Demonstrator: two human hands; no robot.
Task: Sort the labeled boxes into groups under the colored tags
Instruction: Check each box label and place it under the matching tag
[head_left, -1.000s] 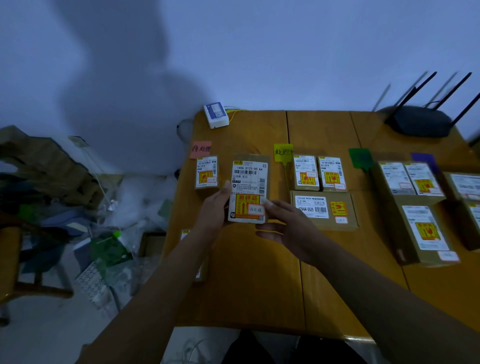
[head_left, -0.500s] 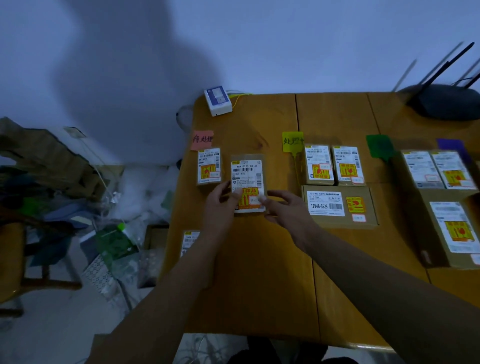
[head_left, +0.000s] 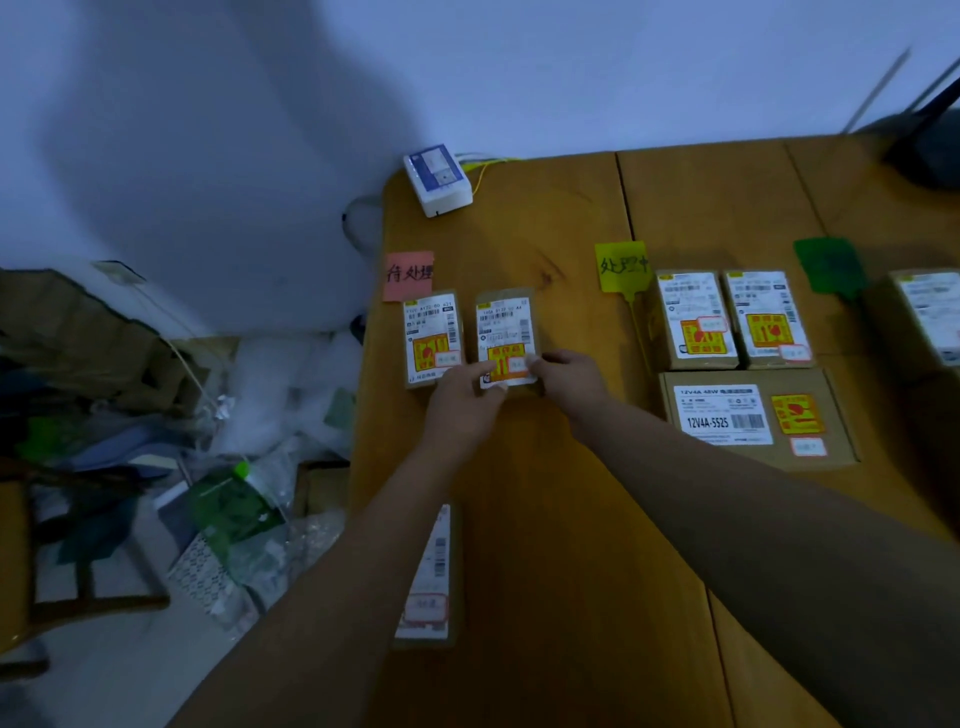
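Both hands, left hand and right hand, pinch a box flat on the surface beside another box under the pink tag; yellow tag already has three, while one unsorted box waits nearer.

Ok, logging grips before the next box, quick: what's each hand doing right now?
Left hand: fingertips pinching the near left edge of the small box.
Right hand: fingers on the same box's near right edge.
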